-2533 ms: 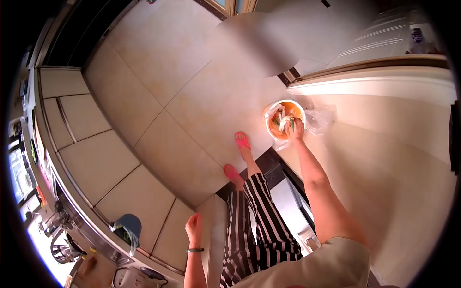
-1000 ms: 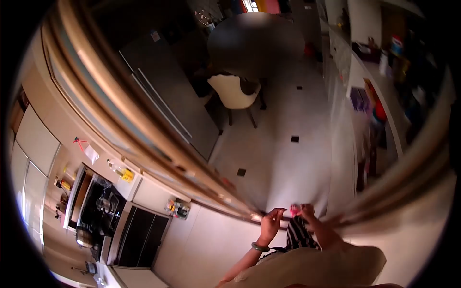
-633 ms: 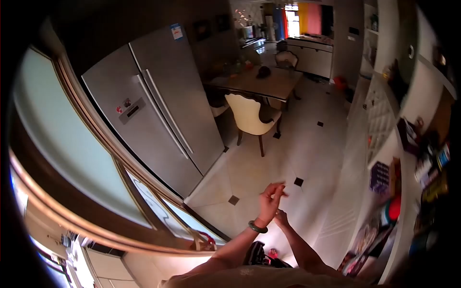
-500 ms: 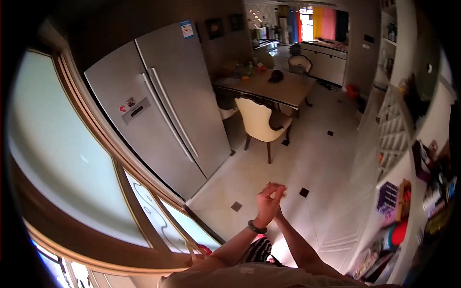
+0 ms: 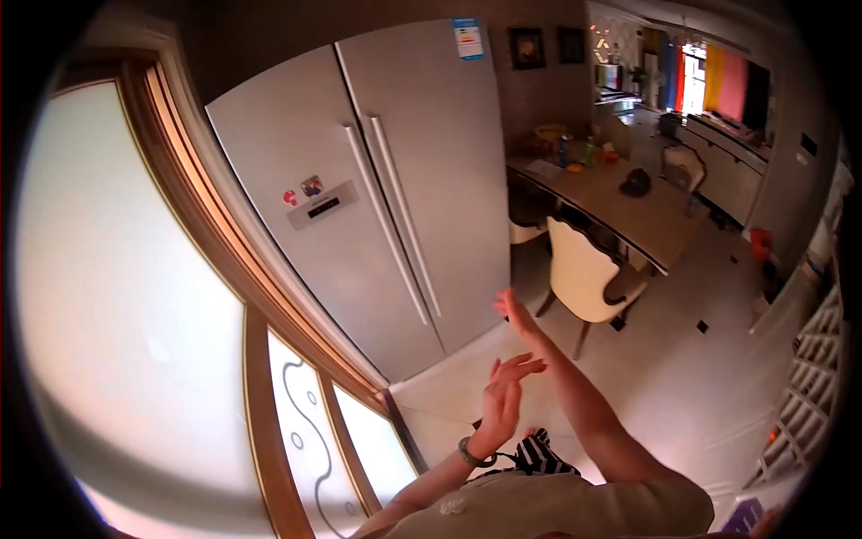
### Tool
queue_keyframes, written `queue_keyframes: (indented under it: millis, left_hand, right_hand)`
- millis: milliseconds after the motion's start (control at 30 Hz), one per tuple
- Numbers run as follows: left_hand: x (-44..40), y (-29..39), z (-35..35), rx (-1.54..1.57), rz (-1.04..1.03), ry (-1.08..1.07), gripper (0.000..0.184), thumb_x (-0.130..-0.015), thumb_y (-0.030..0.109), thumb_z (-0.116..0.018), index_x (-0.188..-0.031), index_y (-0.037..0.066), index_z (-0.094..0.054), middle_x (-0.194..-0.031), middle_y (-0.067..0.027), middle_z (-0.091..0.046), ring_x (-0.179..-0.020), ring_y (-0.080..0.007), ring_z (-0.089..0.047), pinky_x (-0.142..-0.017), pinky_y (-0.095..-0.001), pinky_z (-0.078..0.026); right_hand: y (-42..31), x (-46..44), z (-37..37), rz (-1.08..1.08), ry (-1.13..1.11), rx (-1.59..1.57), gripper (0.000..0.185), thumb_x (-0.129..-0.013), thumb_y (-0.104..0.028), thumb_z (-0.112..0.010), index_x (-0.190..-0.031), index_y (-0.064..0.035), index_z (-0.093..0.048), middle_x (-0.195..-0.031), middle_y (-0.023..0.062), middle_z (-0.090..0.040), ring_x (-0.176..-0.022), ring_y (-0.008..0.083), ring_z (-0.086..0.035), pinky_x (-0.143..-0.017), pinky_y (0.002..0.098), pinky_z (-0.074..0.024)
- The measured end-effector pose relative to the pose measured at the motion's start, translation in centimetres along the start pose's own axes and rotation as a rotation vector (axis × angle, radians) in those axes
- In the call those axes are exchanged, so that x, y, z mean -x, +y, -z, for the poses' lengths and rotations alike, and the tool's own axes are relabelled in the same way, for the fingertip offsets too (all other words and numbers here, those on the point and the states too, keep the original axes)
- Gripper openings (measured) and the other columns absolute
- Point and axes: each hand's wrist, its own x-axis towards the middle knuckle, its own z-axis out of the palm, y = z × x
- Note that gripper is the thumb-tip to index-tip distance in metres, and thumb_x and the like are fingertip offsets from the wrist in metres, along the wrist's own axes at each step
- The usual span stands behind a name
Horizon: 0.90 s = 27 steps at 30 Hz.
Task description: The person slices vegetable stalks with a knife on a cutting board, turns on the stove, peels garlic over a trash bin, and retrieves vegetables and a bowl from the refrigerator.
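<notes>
My left hand is raised in front of my body, fingers apart and slightly bent, with nothing in it and a dark bangle on the wrist. Beyond it, farther forward, my right hand stretches out with its fingers spread and holds nothing I can see. The hands do not touch each other. Closest to my right hand is the lower part of a grey two-door fridge with long vertical handles. Both fridge doors are closed.
A sliding door with frosted panels stands at the left. Right of the fridge are a cream chair and a dining table with a dark cap and bottles on it. A white lattice rack lies at the right edge.
The view has turned from the bucket and kitchen floor towards the fridge, which now looks nearer. My right hand has left the bucket and reaches forward, past my left hand.
</notes>
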Motion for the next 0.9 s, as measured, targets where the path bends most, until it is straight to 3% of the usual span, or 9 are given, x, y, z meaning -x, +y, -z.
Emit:
queue_keyframes:
  millis: [67,133,200,333,400,467,633,767,900]
  left_hand:
    - [-1.8,-2.7,2.6,-0.063,0.014,0.135,0.059,-0.104,0.044,-0.015,-0.116,0.006,-0.059,-0.114,-0.0113,-0.067,-0.122,-0.0302,-0.053,-0.114,-0.0546,-0.013]
    - [-3.1,-6.3,4.8,-0.058,0.028,0.296,0.050,-0.104,0.034,-0.022,-0.119,0.006,-0.060,-0.113,-0.0100,-0.067,-0.123,-0.0293,-0.052,-0.113,-0.0522,-0.015]
    - [-4.8,-8.2,7.0,-0.179,0.040,0.405,0.055,-0.103,0.039,-0.018,-0.120,0.006,-0.059,-0.109,-0.0101,-0.069,-0.118,-0.0276,-0.055,-0.114,-0.0535,-0.015]
    - [-7.5,-11.4,11.2,-0.342,0.164,0.588,0.061,-0.103,0.043,-0.017,-0.120,0.004,-0.060,-0.107,-0.0111,-0.070,-0.108,-0.0262,-0.061,-0.114,-0.0485,-0.022]
    - [-7.6,-12.9,13.3,-0.329,0.240,0.730,0.062,-0.103,0.045,-0.017,-0.119,0.004,-0.061,-0.104,-0.0121,-0.070,-0.108,-0.0246,-0.061,-0.114,-0.0468,-0.024]
    - [-7.7,-13.7,14.6,-0.236,0.265,0.912,0.070,-0.103,0.051,-0.016,-0.117,0.001,-0.062,-0.097,-0.0132,-0.071,-0.105,-0.0233,-0.062,-0.111,-0.0449,-0.028]
    - [-8.1,-15.2,17.3,-0.357,0.258,1.035,0.072,-0.103,0.053,-0.019,-0.113,-0.003,-0.063,-0.095,-0.0139,-0.070,-0.097,-0.0241,-0.064,-0.098,-0.0396,-0.042]
    - [-11.3,-16.5,19.4,-0.275,0.248,0.992,0.076,-0.101,0.058,-0.022,-0.110,-0.003,-0.066,-0.089,-0.0149,-0.070,-0.088,-0.0230,-0.065,-0.089,-0.0399,-0.045]
    - [-13.8,-19.3,23.3,-0.233,0.150,0.823,0.070,-0.102,0.055,-0.025,-0.117,-0.002,-0.062,-0.096,-0.0152,-0.069,-0.092,-0.0233,-0.063,-0.092,-0.0408,-0.043]
  right_hand:
    - [-5.4,-6.7,-1.6,0.043,-0.122,0.065,0.093,-0.092,-0.073,-0.021,-0.148,0.0014,-0.027,-0.141,0.0181,-0.047,-0.127,0.0265,-0.048,-0.105,0.0366,-0.0373]
    - [-10.1,-13.9,-4.3,0.185,-0.101,0.097,0.096,-0.090,-0.077,-0.021,-0.145,0.0013,-0.035,-0.135,0.0190,-0.053,-0.122,0.0269,-0.052,-0.104,0.0383,-0.0380]
    - [-15.0,-20.9,-6.1,0.183,-0.176,0.164,0.098,-0.090,-0.077,-0.022,-0.144,0.0031,-0.035,-0.140,0.0225,-0.047,-0.126,0.0284,-0.049,-0.104,0.0383,-0.0378]
    - [-19.8,-38.3,-11.7,0.296,-0.183,0.152,0.101,-0.087,-0.081,-0.021,-0.136,0.0038,-0.045,-0.130,0.0170,-0.054,-0.112,0.0248,-0.056,-0.094,0.0372,-0.0446]
    - [-22.0,-43.6,-15.3,0.322,-0.097,0.048,0.098,-0.086,-0.081,-0.020,-0.123,0.0035,-0.054,-0.120,0.0143,-0.060,-0.101,0.0224,-0.060,-0.090,0.0363,-0.0458]
    - [-22.4,-48.4,-17.3,0.294,-0.183,0.059,0.096,-0.085,-0.083,-0.015,-0.104,-0.0010,-0.062,-0.089,0.0105,-0.067,-0.081,0.0193,-0.062,-0.082,0.0359,-0.0480]
    - [-25.4,-44.6,-19.5,0.116,-0.237,-0.116,0.109,-0.078,-0.087,0.001,-0.084,0.0001,-0.065,-0.063,0.0129,-0.062,-0.064,0.0229,-0.062,-0.071,0.0337,-0.0530]
    - [-25.5,-42.9,-19.3,0.183,-0.185,-0.124,0.110,-0.077,-0.087,0.000,-0.085,0.0021,-0.063,-0.062,0.0125,-0.060,-0.056,0.0230,-0.060,-0.062,0.0339,-0.0529]
    - [-24.9,-40.5,-17.2,0.176,-0.206,-0.164,0.109,-0.078,-0.087,-0.003,-0.088,0.0028,-0.063,-0.061,0.0118,-0.060,-0.055,0.0216,-0.059,-0.064,0.0353,-0.0510]
